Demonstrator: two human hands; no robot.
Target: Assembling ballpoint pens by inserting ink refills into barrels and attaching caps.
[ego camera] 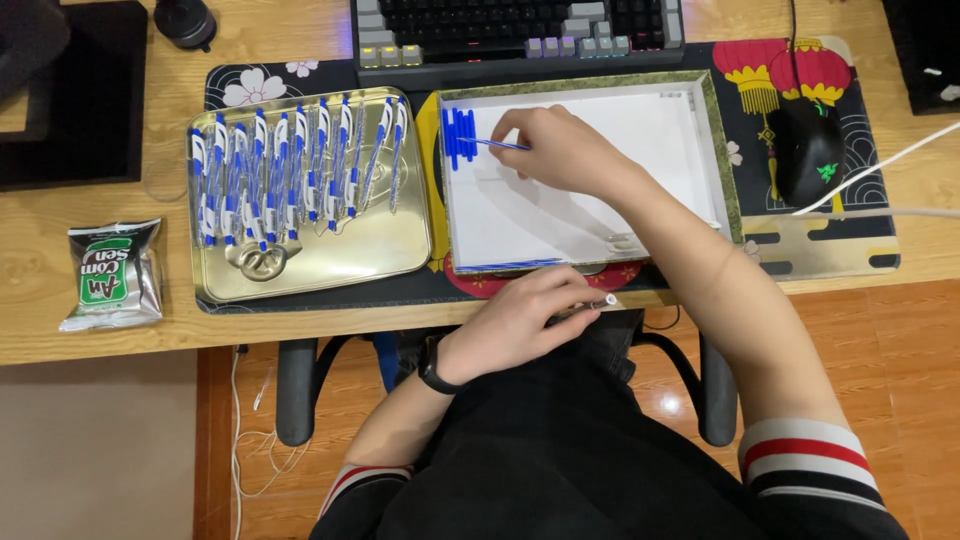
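Observation:
My right hand (560,150) holds a thin blue pen refill (490,144) over the upper left of a shallow white box (700,150), beside a row of blue refills (458,137) lying in the box's left corner. My left hand (525,318) rests at the desk's front edge and grips a clear pen barrel with a white tip (603,300). More blue refills (510,266) lie along the box's near wall. To the left, a gold metal tray (320,255) carries a row of several blue and white pens (290,165).
A keyboard (520,30) sits behind the box, a black mouse (806,150) to the right with a white cable (880,165). A snack packet (112,275) lies at far left. A black round object (185,20) stands at the back left. Chair armrests flank my lap.

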